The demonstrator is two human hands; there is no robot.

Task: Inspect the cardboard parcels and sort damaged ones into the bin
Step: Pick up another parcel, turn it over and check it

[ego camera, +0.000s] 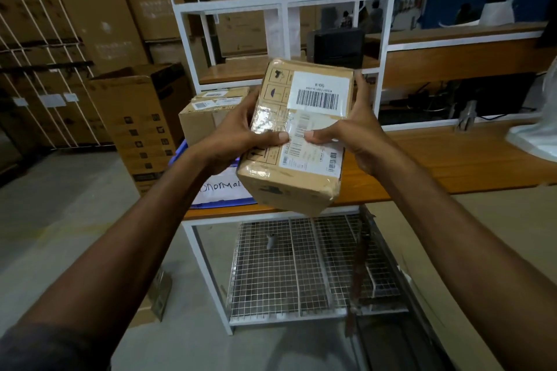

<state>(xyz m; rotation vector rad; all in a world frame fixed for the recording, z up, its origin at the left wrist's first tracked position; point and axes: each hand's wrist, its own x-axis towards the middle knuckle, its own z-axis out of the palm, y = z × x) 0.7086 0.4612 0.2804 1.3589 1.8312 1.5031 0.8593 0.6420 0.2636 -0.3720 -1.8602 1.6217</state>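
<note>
A taped cardboard parcel with a barcode label and a shipping label is held up over the wooden table, tilted toward me. My left hand grips its left side, thumb on top. Gripping the right side is my right hand, its thumb pressed on the shipping label. Behind my left hand sits a blue bin with a white paper tag reading "normal" in part. Another cardboard parcel rests in or behind that bin, with a flatter one on top of it.
The wooden table on a white frame runs right. A wire-mesh shelf lies under it. A tall open carton stands on the floor at left, with stacked appliance boxes behind. A black device sits on the upper shelf.
</note>
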